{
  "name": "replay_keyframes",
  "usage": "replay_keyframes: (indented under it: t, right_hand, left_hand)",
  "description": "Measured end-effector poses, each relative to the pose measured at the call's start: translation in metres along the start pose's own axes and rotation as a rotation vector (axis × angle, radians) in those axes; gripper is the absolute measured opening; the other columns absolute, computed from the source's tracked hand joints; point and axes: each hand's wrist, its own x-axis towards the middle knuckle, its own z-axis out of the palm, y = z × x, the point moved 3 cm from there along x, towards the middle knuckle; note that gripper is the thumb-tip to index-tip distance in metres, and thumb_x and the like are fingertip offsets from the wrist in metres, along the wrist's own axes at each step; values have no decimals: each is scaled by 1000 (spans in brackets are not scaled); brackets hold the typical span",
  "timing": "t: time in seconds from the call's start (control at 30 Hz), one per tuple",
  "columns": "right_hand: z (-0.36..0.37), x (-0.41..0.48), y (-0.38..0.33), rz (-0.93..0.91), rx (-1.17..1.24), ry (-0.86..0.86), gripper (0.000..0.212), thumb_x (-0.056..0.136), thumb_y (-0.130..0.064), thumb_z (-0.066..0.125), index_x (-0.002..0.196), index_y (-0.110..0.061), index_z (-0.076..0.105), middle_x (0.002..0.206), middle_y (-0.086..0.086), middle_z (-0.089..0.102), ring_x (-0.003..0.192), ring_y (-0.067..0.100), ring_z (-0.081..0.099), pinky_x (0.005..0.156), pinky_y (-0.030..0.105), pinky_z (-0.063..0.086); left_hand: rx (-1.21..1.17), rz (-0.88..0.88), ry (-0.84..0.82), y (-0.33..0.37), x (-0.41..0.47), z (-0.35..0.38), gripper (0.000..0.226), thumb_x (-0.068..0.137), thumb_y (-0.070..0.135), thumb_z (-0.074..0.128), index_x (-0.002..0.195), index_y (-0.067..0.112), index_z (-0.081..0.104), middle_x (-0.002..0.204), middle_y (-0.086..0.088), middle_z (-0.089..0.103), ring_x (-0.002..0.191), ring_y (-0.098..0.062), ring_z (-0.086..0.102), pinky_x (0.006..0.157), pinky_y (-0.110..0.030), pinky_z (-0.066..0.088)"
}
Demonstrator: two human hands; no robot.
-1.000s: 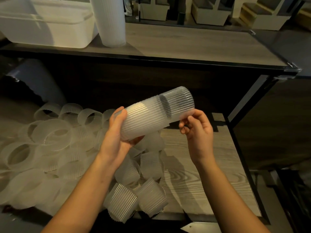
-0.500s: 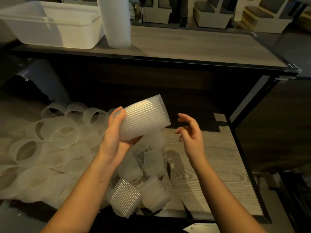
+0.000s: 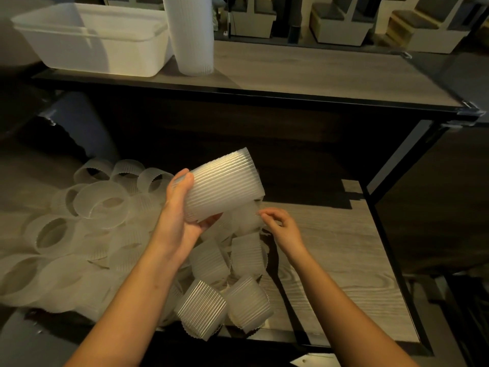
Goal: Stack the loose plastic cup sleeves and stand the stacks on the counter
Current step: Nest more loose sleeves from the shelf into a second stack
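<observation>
My left hand [image 3: 182,218] grips a short stack of ribbed translucent cup sleeves [image 3: 225,184], tilted with its open end up and to the right. Just below it, my right hand [image 3: 280,226] reaches down to a loose sleeve [image 3: 248,215] at the top of the pile, its fingertips curled at the sleeve's edge. Several loose sleeves [image 3: 105,223] lie scattered over the lower wooden shelf [image 3: 344,250]. A tall finished stack [image 3: 191,35] stands upright on the upper counter [image 3: 304,72].
A white plastic tub [image 3: 92,41] sits on the counter left of the tall stack. The counter's black front edge [image 3: 264,96] overhangs the lower shelf. Benches stand beyond the counter. A dark frame post runs down at the right.
The sleeve my right hand was sliding on has seated fully into the stack. My right hand let go and dropped down to the pile. The left hand kept its grip.
</observation>
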Motion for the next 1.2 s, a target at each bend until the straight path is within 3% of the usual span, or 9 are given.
replay_keyframes:
  t: [0.2, 0.37, 0.47, 0.57, 0.7, 0.83, 1.03, 1.13, 1.2]
  right_hand:
    - [-6, -13, -9, -29, 202, 73, 15, 93, -16, 49, 93, -23, 62, 102, -4, 62, 90, 0, 57, 64, 8, 49]
    - [-30, -18, -27, -100, 409, 309, 19, 94, -15, 47, 88, -22, 63, 87, -7, 65, 88, 8, 59, 83, 27, 45]
    - [-42, -21, -49, -203, 580, 392, 21, 95, -13, 44, 87, -21, 61, 75, -11, 67, 79, 3, 62, 76, 20, 48]
    - [-46, -28, -71, -324, 691, 356, 20, 96, -13, 42, 91, -20, 60, 79, -8, 68, 89, 10, 63, 79, 19, 50]
    - [-34, -36, -86, -417, 592, 255, 19, 95, -13, 43, 93, -18, 61, 92, -4, 65, 95, 12, 61, 83, 23, 50]
    - [-23, -42, -88, -503, 394, 199, 18, 93, -7, 44, 93, -15, 60, 84, -12, 67, 87, 4, 62, 81, 19, 50]
    - [-8, -45, -85, -563, 160, 12, 19, 90, -17, 47, 98, -28, 61, 93, -20, 65, 94, -3, 59, 82, 14, 48]
    - [-17, -39, -75, -484, 266, 187, 23, 95, -15, 42, 101, -30, 58, 102, -15, 61, 97, -3, 58, 83, 16, 48]
    - [-24, -28, -58, -360, 129, 301, 21, 96, -19, 43, 101, -34, 57, 109, -9, 57, 96, -2, 53, 83, 19, 48]
  left_hand:
    - [-7, 4, -2, 1, 1, -3, 66, 74, 40, 57, 136, 26, 37, 127, -8, 44, 111, -27, 50, 67, -32, 55]
    - [-20, 11, -1, 2, 2, -3, 61, 74, 40, 57, 131, 27, 40, 124, -6, 45, 109, -25, 51, 69, -33, 55]
    - [-4, 12, -2, 0, 2, -3, 64, 75, 41, 57, 134, 27, 38, 124, -6, 45, 110, -25, 50, 70, -34, 55]
    - [1, 6, -12, -1, 1, -3, 66, 75, 41, 57, 136, 25, 37, 125, -6, 45, 111, -26, 50, 69, -33, 55]
    - [3, 14, -20, -1, 2, -3, 65, 76, 40, 56, 136, 25, 37, 125, -6, 45, 112, -26, 50, 70, -33, 55]
    - [20, 19, -24, 0, 1, -2, 59, 77, 39, 55, 132, 25, 40, 123, -5, 45, 110, -24, 50, 71, -33, 55]
    - [46, 28, -10, -2, 0, -2, 54, 76, 39, 55, 127, 29, 42, 123, -4, 45, 110, -25, 50, 72, -34, 54]
    - [30, 30, -1, 0, 1, -4, 52, 75, 39, 56, 124, 30, 42, 122, -4, 45, 110, -24, 50, 71, -34, 54]
    - [18, 34, -5, 2, 2, -5, 49, 75, 39, 56, 122, 31, 43, 121, -3, 46, 109, -24, 50, 69, -33, 54]
